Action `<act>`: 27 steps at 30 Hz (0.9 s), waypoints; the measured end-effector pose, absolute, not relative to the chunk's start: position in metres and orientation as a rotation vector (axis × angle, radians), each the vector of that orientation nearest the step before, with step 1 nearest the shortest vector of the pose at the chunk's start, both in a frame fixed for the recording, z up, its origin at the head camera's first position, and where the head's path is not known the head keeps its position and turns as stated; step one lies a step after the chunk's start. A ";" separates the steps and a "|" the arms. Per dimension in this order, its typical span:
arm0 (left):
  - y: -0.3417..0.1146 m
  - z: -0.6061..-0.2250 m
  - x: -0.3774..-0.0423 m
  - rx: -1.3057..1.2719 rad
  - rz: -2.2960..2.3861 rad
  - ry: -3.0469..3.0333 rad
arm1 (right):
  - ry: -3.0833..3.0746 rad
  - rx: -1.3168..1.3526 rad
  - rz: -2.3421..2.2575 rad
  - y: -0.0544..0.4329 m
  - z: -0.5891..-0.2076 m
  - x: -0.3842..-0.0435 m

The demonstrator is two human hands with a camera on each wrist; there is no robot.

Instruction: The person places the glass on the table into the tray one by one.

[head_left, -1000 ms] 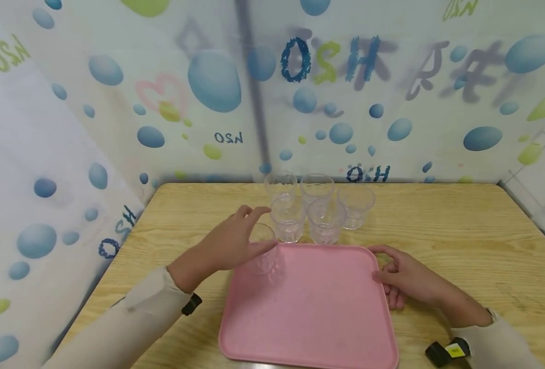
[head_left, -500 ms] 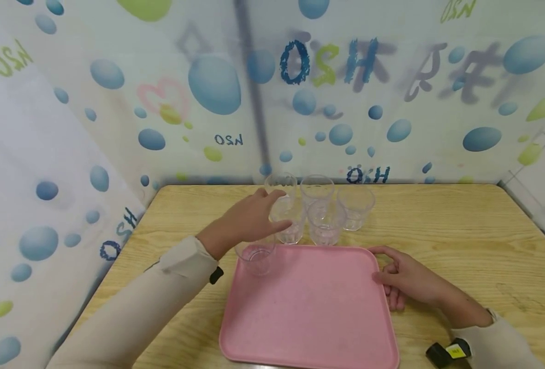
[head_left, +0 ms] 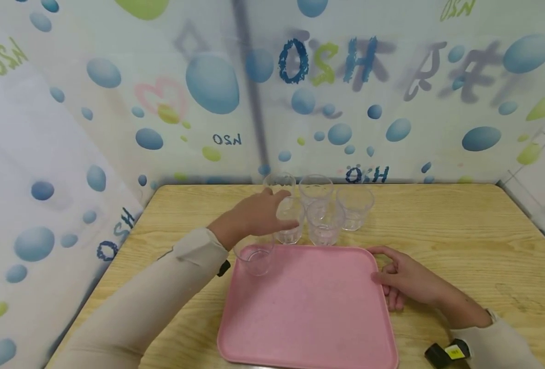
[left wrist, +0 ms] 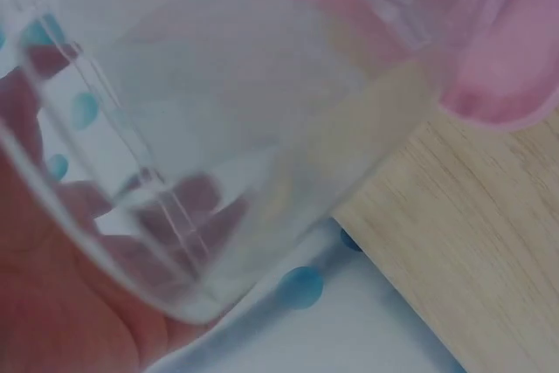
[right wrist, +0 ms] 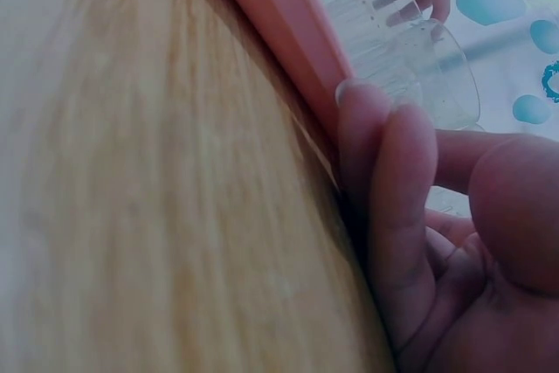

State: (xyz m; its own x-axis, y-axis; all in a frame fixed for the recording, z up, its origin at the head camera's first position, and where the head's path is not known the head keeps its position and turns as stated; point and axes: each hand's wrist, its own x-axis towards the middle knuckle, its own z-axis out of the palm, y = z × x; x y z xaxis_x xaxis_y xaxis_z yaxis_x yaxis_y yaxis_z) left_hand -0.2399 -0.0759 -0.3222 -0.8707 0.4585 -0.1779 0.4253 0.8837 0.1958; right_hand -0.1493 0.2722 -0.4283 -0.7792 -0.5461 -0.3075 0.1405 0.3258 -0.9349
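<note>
A pink tray (head_left: 309, 312) lies on the table with one clear tumbler (head_left: 256, 261) on its far left corner. Behind it several clear tumblers stand in a cluster. My left hand (head_left: 256, 212) reaches over the tray's tumbler, its thumb across the front of the cluster's near-left tumbler (head_left: 291, 233) and its fingers spread by the far side of the rim. In the left wrist view, a tumbler (left wrist: 236, 120) covers part of the hand (left wrist: 79, 286). My right hand (head_left: 408, 277) holds the tray's right edge near its far corner, thumb on the rim; fingers (right wrist: 402, 189) are bent against the side.
Close beside the near-left tumbler stands another tumbler (head_left: 326, 225), with a further tumbler (head_left: 355, 210) to its right. The wooden table (head_left: 466, 230) meets a patterned wall (head_left: 392, 102) at the back. Black bands sit on both sleeves.
My left hand has let go of the tumbler on the tray and moved right and away to the cluster's near-left tumbler. The right hand has stayed at the tray's edge.
</note>
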 end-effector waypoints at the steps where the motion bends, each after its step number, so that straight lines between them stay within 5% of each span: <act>1: -0.075 -0.322 -0.240 0.671 0.222 2.831 | 2.001 -0.354 -1.497 0.272 -0.429 -0.149; 27: -0.068 -0.329 -0.242 0.692 0.181 2.819 | 2.006 -0.350 -1.494 0.273 -0.431 -0.151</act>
State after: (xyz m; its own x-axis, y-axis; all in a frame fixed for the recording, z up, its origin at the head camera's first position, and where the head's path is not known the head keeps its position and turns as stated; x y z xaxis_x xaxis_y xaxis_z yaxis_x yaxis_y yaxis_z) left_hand -0.2416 -0.0679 -0.3292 -0.8612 0.4693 -0.1952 0.4404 0.8807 0.1743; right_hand -0.1513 0.2729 -0.4314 -0.7813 -0.5417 -0.3101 0.1422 0.3293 -0.9335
